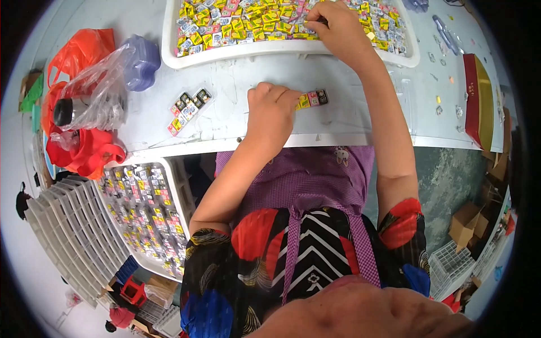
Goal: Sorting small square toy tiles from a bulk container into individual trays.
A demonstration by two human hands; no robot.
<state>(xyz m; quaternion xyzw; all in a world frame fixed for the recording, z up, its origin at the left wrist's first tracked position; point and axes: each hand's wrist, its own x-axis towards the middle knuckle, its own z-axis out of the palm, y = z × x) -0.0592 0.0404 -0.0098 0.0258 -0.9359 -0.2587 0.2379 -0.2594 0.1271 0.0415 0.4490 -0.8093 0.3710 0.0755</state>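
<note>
On the table [225,127], my left hand [269,115] is closed over the left end of a short row of small printed blocks [314,98]. Yellow, pink and black blocks stick out to the right of its fingers; the rest of the row is hidden. My right hand [341,31] reaches over a white tray [236,55] heaped with loose yellow, pink and white blocks [248,25]. Its thumb and fingers are pinched together, and what is between them is too small to make out. Left of my left hand lies another cluster of joined blocks [189,111].
At the left are clear plastic packs [142,62], a bagged dark-lidded bottle [84,111] and red bags [84,48]. A red and gold box [478,101] stands at the right edge. Below left, a filled tray [146,208] sits beside stacked white trays [73,231].
</note>
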